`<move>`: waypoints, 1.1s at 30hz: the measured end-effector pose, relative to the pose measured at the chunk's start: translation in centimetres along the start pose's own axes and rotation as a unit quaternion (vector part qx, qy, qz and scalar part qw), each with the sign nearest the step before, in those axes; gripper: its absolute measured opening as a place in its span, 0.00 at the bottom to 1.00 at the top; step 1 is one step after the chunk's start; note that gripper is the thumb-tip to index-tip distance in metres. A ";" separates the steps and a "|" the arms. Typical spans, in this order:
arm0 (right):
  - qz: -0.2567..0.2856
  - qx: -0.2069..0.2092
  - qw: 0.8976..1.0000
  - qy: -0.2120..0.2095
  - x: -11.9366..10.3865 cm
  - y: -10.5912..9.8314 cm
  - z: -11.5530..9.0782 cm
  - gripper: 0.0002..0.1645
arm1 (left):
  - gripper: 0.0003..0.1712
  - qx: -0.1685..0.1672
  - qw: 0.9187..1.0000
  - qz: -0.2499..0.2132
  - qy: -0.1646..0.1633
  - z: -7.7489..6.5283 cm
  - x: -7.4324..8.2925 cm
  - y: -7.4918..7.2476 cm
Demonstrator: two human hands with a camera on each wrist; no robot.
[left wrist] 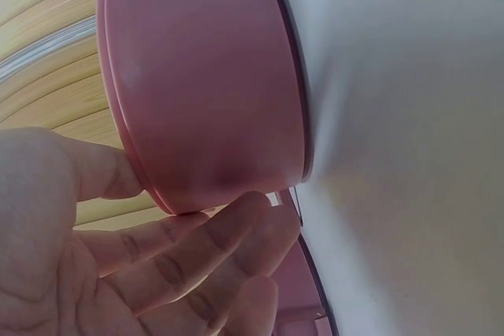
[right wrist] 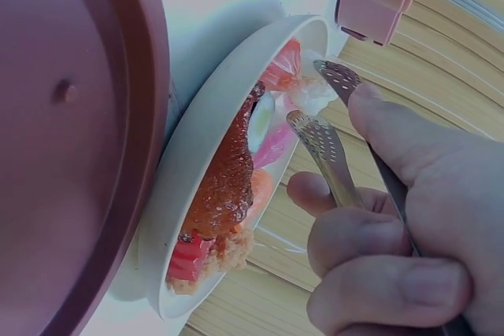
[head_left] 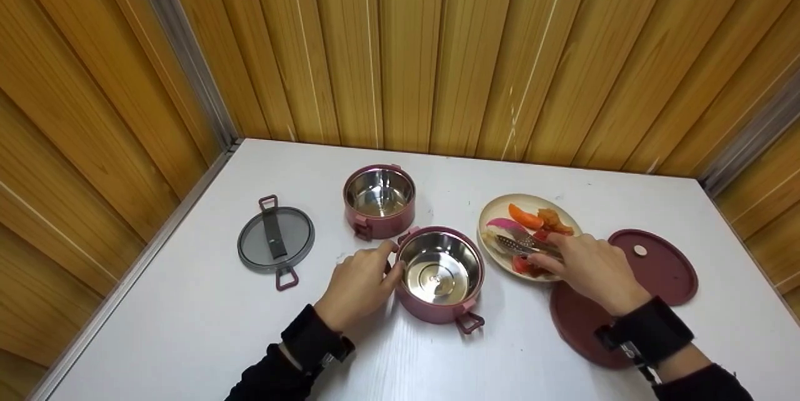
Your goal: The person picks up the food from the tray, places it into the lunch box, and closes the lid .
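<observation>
My left hand (head_left: 359, 282) rests against the outer wall of a pink round lunch box container (head_left: 437, 320) with a steel inside. In the left wrist view, the thumb touches the container's rim (left wrist: 153, 194) and the loosely extended fingers lie along its side. My right hand (head_left: 597, 267) holds metal food tongs (right wrist: 331, 147), their perforated ends apart and nothing visible between them. These ends hover over a cream plate (head_left: 490, 251) of food. On the plate are an orange piece (head_left: 525, 217), a pink-purple slice (head_left: 506, 224), a glazed brown piece (right wrist: 220, 182) and red pieces.
Behind the near container stands a second pink lunch box container (head_left: 381, 226). A grey lid (head_left: 253, 242) with handles lies at the left. Two dark red round lids (head_left: 669, 270) lie at the right, one partly under my right forearm. A wood-patterned wall (head_left: 406, 45) closes off the back.
</observation>
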State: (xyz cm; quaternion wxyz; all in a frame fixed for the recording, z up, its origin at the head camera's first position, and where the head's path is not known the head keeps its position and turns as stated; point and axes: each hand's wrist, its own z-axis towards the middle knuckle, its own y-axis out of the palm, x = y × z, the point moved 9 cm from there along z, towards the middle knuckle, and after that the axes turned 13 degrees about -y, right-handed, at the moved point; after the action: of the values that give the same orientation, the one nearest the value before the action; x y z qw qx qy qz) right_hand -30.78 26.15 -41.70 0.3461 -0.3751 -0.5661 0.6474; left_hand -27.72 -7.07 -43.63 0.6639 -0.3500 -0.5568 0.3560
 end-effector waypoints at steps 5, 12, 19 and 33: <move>-0.002 -0.002 1.000 0.005 0.0 -0.2 0.0 0.32 | 0.13 -0.002 1.000 0.000 0.000 0.0 -0.1 0.1; -0.011 0.005 1.000 0.007 -0.1 -0.7 -0.2 0.32 | 0.13 -0.004 1.000 -0.005 -0.004 0.0 -0.1 0.1; -0.013 0.031 0.999 0.003 -0.4 -1.6 -0.3 0.29 | 0.13 -0.012 1.000 -0.014 -0.003 0.0 -0.2 0.2; -0.013 0.042 0.999 -0.005 -0.9 -2.6 -0.5 0.26 | 0.31 -0.029 0.996 -0.065 0.051 -0.4 0.7 0.3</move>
State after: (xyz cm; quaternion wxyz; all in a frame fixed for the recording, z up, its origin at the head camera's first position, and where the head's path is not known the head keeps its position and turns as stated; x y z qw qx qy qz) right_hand -29.89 25.90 -39.02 0.3668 -0.3498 -0.5449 0.6679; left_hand -27.32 -6.36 -43.63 0.7028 -0.3500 -0.5538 0.2774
